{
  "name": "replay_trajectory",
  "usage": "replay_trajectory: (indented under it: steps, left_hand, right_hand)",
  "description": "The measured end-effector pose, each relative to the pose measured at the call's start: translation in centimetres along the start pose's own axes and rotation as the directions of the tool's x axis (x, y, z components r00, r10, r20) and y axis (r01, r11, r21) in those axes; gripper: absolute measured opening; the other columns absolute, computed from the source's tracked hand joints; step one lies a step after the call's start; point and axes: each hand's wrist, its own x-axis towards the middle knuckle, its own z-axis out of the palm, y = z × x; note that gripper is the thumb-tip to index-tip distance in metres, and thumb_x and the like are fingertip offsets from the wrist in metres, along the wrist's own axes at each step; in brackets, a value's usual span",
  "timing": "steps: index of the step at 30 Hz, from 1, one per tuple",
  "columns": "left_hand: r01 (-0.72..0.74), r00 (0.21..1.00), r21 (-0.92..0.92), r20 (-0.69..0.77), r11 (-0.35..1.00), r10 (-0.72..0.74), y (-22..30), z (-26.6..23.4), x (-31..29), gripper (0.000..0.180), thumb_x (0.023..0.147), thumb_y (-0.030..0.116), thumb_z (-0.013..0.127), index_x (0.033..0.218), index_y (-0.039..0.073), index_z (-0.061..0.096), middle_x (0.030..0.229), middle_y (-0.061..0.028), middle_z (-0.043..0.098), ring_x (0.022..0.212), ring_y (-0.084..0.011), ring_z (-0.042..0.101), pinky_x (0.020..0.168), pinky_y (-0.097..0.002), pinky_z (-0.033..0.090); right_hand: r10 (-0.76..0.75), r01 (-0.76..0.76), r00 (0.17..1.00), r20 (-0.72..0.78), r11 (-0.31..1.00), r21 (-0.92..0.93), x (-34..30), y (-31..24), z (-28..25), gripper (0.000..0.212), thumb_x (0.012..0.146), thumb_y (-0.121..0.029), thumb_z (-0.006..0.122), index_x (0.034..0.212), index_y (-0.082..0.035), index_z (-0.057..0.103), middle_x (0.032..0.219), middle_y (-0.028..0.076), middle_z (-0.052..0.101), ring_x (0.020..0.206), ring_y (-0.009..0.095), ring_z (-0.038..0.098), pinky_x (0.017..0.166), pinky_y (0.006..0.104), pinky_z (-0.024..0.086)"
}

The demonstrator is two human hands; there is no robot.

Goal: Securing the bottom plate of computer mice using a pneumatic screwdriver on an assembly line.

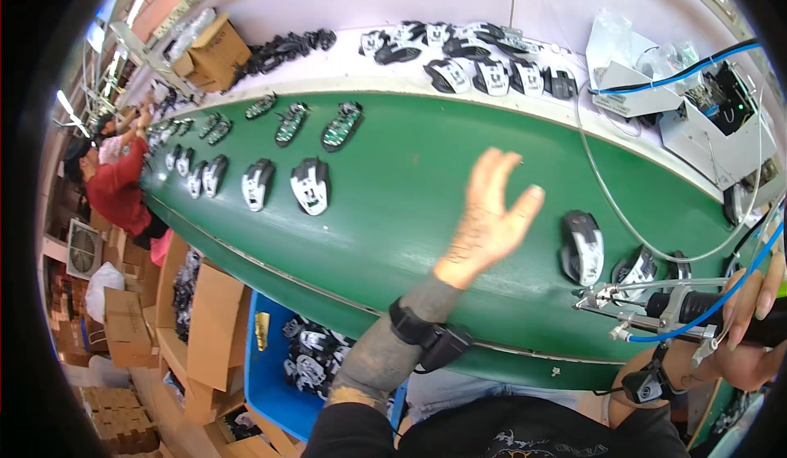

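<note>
My left hand (490, 216) hovers open above the green conveyor belt (393, 204), fingers spread, holding nothing. The nearest piece to it is a black and white computer mouse (582, 246) lying on the belt to its right. My right hand (750, 319) at the right edge grips a black powered screwdriver (656, 310) with a metal tip fixture and a blue hose, held level over the belt's near edge. Two more mouse shells (635, 268) lie just behind the tool.
Further mice (311, 186) and green circuit boards (342, 125) ride the belt to the left. A white shelf behind holds several mouse shells (492, 74) and grey boxes (713, 134). A blue bin of parts (287, 360) and cardboard boxes (215, 319) stand below; a person in red (115, 187) works far left.
</note>
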Motion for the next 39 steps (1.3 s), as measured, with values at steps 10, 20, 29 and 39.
replay_trajectory:
  steps: [10, 20, 29, 39]
  left_hand:
    - [0.463, 0.881, 0.797, -0.369, 0.387, -0.295, -13.2, -20.9, 1.5, 0.063, 0.081, 0.042, 0.068, 0.132, 0.008, 0.051, 0.133, -0.0226, 0.046, 0.116, -0.0420, 0.051, 0.099, -0.0469, 0.042]
    - [-0.013, 0.980, 0.760, 0.139, 0.650, -0.143, -16.8, -22.0, 12.6, 0.060, 0.082, 0.043, 0.064, 0.134, 0.014, 0.053, 0.141, -0.0166, 0.043, 0.122, -0.0370, 0.048, 0.105, -0.0422, 0.039]
    - [0.053, 0.969, 0.833, 0.089, 0.551, -0.229, -17.9, -19.3, 13.2, 0.056, 0.086, 0.047, 0.058, 0.137, 0.026, 0.049, 0.147, -0.0100, 0.038, 0.127, -0.0386, 0.042, 0.106, -0.0458, 0.038]
    - [0.042, 0.877, 0.835, 0.232, 0.548, -0.421, -9.1, -13.3, 9.8, 0.060, 0.084, 0.042, 0.059, 0.138, 0.018, 0.049, 0.135, -0.0172, 0.049, 0.118, -0.0369, 0.053, 0.102, -0.0446, 0.042]
  right_hand:
    - [-0.247, 0.264, 0.960, -0.134, 0.956, 0.128, 0.2, 0.8, 0.7, 0.075, 0.092, -0.058, 0.050, 0.139, -0.005, 0.028, 0.100, 0.023, 0.054, 0.061, 0.027, 0.057, 0.059, 0.0316, 0.051]
    - [-0.327, 0.333, 0.942, -0.071, 0.939, 0.089, 0.5, 2.2, 0.3, 0.072, 0.093, -0.055, 0.049, 0.136, -0.001, 0.029, 0.096, 0.025, 0.056, 0.058, 0.025, 0.058, 0.053, 0.0309, 0.050]
    - [-0.321, 0.339, 0.914, -0.249, 0.940, 0.033, 0.4, 2.1, 1.8, 0.069, 0.092, -0.052, 0.053, 0.133, -0.001, 0.029, 0.091, 0.023, 0.057, 0.056, 0.024, 0.058, 0.052, 0.0293, 0.050]
    - [-0.185, 0.059, 0.797, -0.575, 0.971, -0.232, -0.8, 0.7, 4.8, 0.077, 0.088, -0.058, 0.058, 0.128, 0.000, 0.028, 0.087, 0.010, 0.050, 0.049, 0.010, 0.050, 0.050, 0.0228, 0.041]
